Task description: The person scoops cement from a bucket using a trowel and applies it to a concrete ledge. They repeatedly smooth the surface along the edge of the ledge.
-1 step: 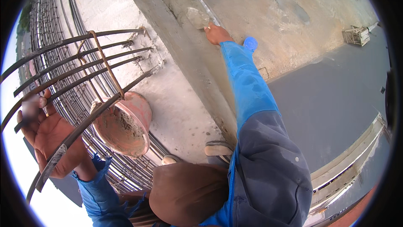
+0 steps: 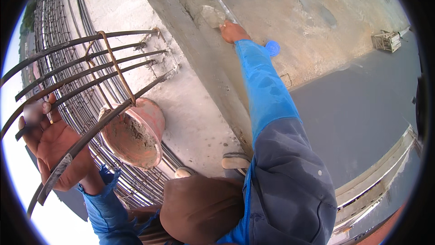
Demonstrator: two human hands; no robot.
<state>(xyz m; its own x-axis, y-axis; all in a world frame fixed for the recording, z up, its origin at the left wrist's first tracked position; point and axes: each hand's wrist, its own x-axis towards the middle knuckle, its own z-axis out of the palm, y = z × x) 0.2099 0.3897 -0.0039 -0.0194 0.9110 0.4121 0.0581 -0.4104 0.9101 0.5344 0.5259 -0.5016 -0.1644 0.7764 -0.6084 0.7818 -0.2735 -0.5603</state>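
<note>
My right hand (image 2: pixel 234 32) reaches out over a long grey concrete ledge (image 2: pixel 213 68), its fingers closed. Just beyond the fingers lies a pale, flat blade like that of a trowel (image 2: pixel 211 15), against the wet-looking surface; the handle is hidden in my fist. On the left, my left hand (image 2: pixel 61 150) has its palm turned up and its fingers curled around one of several bent steel rebars (image 2: pixel 90 76). A thicker rebar crosses in front of that palm. Between my hands, a tilted reddish bucket (image 2: pixel 154 111) holds some grey mortar (image 2: pixel 144 137) stuck to its inside.
More long rebars (image 2: pixel 50 32) run in a bundle along the left side. A blue round lid-like thing (image 2: pixel 273 48) is by my right forearm. Farther right are a small wooden crate (image 2: pixel 386 41) and a dark grey floor (image 2: pixel 349 113). My feet (image 2: pixel 235 161) are beside the ledge.
My right hand has shifted slightly farther along the ledge, away from me, and the pale blade with it. The view has turned a little; my left hand keeps its hold.
</note>
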